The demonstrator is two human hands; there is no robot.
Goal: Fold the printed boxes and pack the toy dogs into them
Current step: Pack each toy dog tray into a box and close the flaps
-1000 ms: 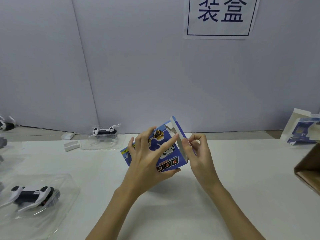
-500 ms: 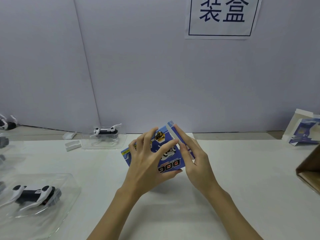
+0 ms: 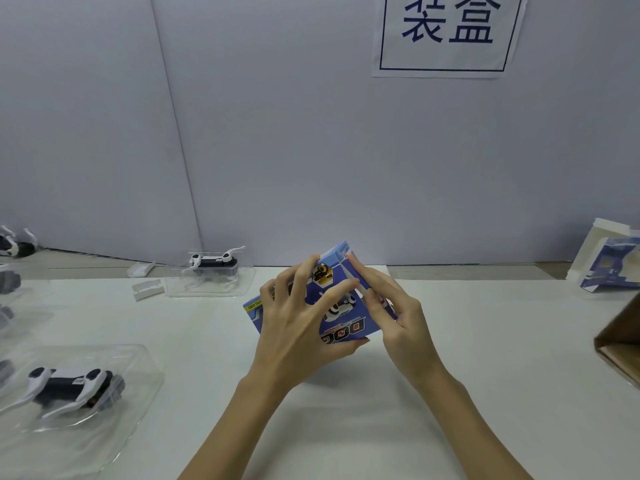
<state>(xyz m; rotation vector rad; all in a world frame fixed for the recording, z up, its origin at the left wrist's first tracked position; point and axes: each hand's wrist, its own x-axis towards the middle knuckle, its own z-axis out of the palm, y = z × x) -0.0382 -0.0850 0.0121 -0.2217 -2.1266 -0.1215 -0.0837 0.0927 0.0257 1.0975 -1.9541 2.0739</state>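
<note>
A white table (image 3: 450, 341) carries toy dogs in clear plastic trays at near left (image 3: 69, 386) and far left (image 3: 207, 275), a flat printed box (image 3: 609, 261) far right, and a brown carton (image 3: 620, 344).

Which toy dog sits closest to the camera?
The toy dog in the clear tray at lower left; the other dog in a tray sits back by the wall.
</note>
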